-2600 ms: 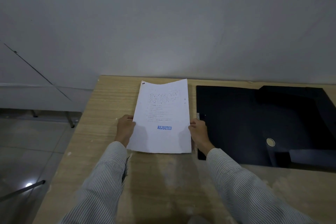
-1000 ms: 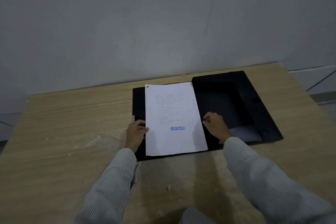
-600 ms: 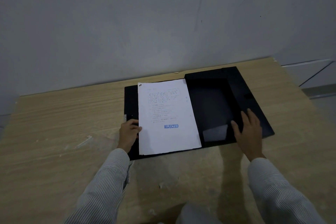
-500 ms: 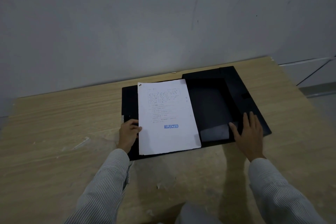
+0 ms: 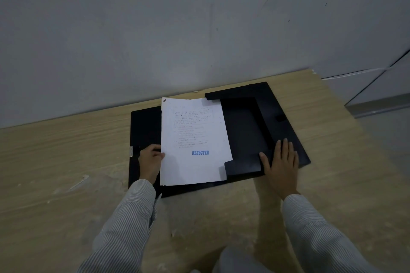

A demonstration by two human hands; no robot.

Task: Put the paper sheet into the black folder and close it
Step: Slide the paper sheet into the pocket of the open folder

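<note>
The black folder (image 5: 145, 126) lies open on the wooden table, its right half with raised flaps. A white paper sheet (image 5: 193, 162) with printed text and a blue "REJECTED" stamp lies on the folder's left half, its right edge over the middle. My left hand (image 5: 150, 162) grips the sheet's left edge, thumb on top. My right hand (image 5: 280, 166) lies flat, fingers spread, on the near right corner of the folder, by the bottom flap.
The light wooden table (image 5: 66, 173) ends against a grey wall (image 5: 199, 29) just behind the folder. Its right edge runs close to the folder's right side, with floor beyond. Pale scuff marks show on the table at left.
The sheet was carried from the bare table onto the folder's left half. My right hand let go of it and moved to the folder's right corner. The bottom flap now lies flatter.
</note>
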